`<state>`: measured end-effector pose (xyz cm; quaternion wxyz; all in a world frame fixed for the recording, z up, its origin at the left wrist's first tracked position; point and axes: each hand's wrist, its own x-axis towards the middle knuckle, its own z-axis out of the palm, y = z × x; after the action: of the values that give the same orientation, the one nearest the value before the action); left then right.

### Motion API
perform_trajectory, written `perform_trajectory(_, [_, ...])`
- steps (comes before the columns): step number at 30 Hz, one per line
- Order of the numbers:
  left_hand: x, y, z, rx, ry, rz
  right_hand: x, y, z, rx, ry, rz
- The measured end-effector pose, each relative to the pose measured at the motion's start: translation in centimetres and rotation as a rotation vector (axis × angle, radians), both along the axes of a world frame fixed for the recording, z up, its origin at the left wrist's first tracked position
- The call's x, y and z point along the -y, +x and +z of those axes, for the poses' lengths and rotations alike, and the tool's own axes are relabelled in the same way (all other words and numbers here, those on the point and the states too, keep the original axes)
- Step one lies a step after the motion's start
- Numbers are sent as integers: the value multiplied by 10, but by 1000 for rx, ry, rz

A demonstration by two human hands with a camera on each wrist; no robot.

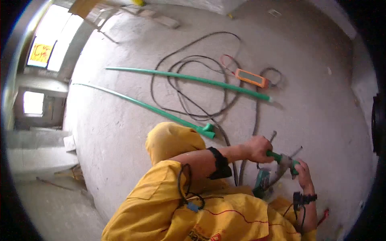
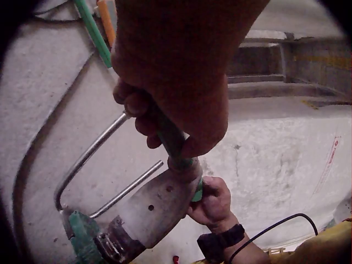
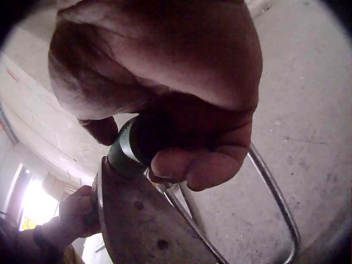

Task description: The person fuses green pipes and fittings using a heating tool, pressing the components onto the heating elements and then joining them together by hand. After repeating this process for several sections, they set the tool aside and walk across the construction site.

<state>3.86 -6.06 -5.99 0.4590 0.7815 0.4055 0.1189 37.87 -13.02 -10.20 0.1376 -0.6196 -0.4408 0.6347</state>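
Near the person's body, a green pipe-welding iron stands on the floor, its flat grey heating plate upright between the two hands. The left hand grips a green plastic pipe whose end meets one side of the plate. On the opposite side, the right hand holds a short green pipe fitting against the plate, fingers curled round it. Most of the fitting is hidden by that hand. Bent metal stand legs rise beside the iron.
Two long green pipes lie on the concrete floor: one bare, one with a branched fitting at its end. A black cable coils around there, beside an orange device. Boards lie farther off.
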Motion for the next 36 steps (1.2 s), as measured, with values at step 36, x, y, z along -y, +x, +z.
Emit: perform_trajectory(36, [-13,-2,25,-62,-174,-33,-19,-45,51,-146,40,45])
